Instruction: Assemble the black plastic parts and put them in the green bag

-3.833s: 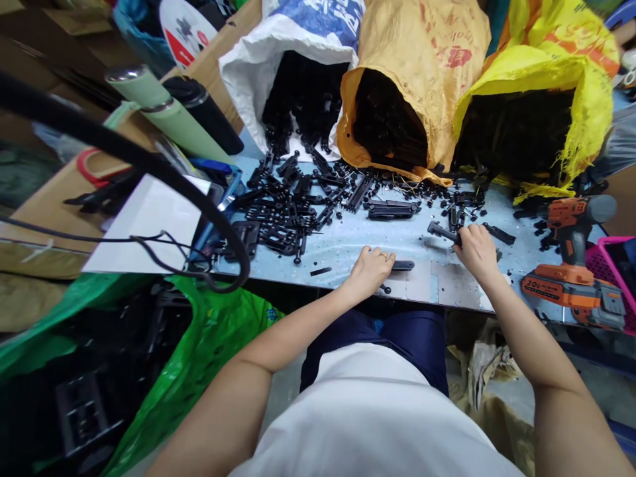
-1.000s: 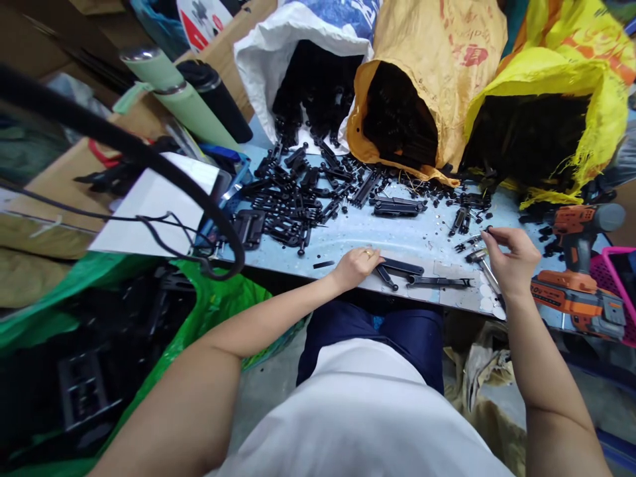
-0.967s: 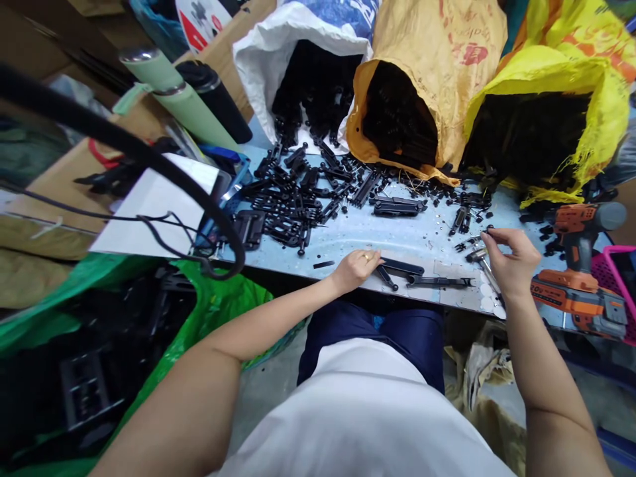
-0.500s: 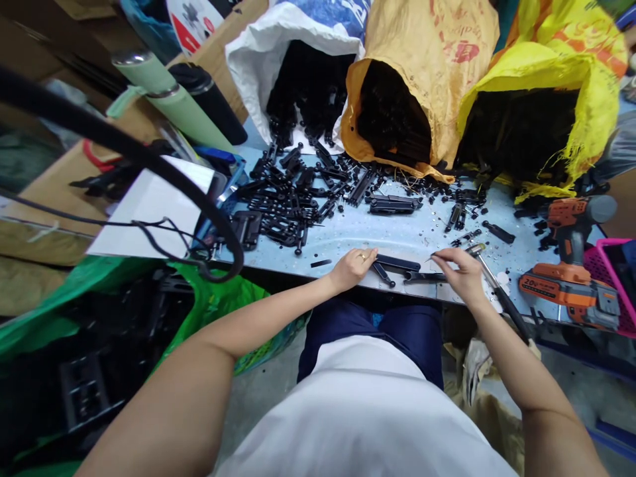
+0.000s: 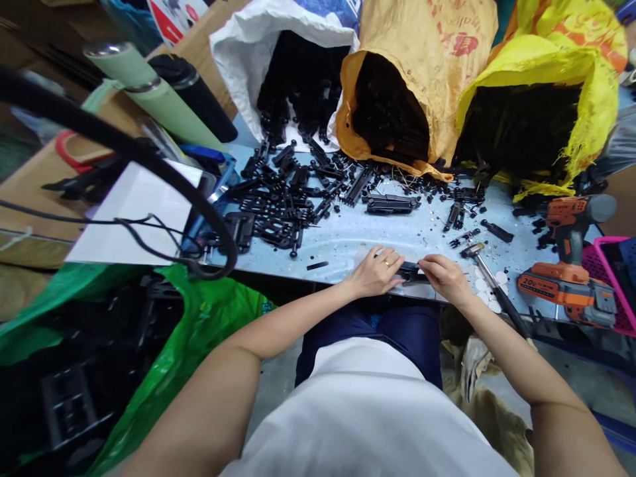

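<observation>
The left hand (image 5: 378, 271) has its fingers bent and close together, and it holds down the left end of a dark black part (image 5: 410, 270). There is a ring on one of its fingers. The right hand (image 5: 444, 277) is just beside it, with thumb and finger almost closed at the other end of the part. I cannot tell if they hold the part or some tiny thing, because the fingertips hide it. The black part is low down between the two hands, near the close edge of the blue table (image 5: 338, 242). To the left of the left hand is a thin black strip (image 5: 317, 265), and past that is a big messy pile of black pieces (image 5: 283, 199). Beyond both hands is a long black piece (image 5: 393, 204). To the right of the right hand lies a hammer (image 5: 497, 286) with white round bits (image 5: 481, 285) near it, and farther right is an orange and gray drill (image 5: 561, 278). Far in front of the hands, three bags lie open toward them: a white bag (image 5: 233, 59), an orange bag (image 5: 427, 59) and a yellow bag (image 5: 596, 93).
</observation>
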Motion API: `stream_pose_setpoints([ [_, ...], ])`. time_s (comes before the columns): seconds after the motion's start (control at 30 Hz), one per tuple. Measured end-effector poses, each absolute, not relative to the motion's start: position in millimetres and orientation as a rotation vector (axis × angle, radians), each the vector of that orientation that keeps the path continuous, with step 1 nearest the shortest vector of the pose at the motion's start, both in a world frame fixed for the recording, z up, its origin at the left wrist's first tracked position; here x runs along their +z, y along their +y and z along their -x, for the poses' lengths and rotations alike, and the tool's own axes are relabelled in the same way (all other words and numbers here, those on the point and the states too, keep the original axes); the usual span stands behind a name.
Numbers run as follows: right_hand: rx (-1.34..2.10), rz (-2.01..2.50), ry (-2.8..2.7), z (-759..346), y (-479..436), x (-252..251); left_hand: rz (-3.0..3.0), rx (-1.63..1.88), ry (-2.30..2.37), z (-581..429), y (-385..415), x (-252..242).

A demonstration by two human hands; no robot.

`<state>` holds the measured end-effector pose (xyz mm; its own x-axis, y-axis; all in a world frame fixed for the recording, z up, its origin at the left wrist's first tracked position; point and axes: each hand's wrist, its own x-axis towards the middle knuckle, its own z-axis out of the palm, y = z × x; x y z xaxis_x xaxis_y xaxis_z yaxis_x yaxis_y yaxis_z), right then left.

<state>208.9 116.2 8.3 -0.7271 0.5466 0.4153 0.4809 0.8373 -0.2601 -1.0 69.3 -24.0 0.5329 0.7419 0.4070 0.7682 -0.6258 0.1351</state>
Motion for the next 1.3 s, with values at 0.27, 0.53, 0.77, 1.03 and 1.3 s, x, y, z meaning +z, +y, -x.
stream_pose_setpoints([
  [0.27, 0.215, 0.707, -2.601, -228.9, 113.2, -22.1, 2.935, -0.369, -1.505, -22.7, 81.0, -15.5],
  [0.53, 0.219, 0.457, -2.791, -240.0, 137.4, -29.5, 2.929, -0.374, -1.57, -24.3, 79.6, -16.9],
  [0.77, 0.204, 0.351, -2.903, -241.1, 148.4, -22.1, 2.871, -0.44, -1.611, -27.4, 76.7, -17.0],
  [1.03, -0.157, 0.65, -2.858, -242.4, 141.5, 2.7, 2.665, -0.374, -1.551, -17.1, 74.0, -16.7],
  [1.3, 0.741, 0.065, -2.502, -223.6, 75.0, 76.7, 2.96, -1.423, -1.12, -10.2, 17.7, 41.7],
])
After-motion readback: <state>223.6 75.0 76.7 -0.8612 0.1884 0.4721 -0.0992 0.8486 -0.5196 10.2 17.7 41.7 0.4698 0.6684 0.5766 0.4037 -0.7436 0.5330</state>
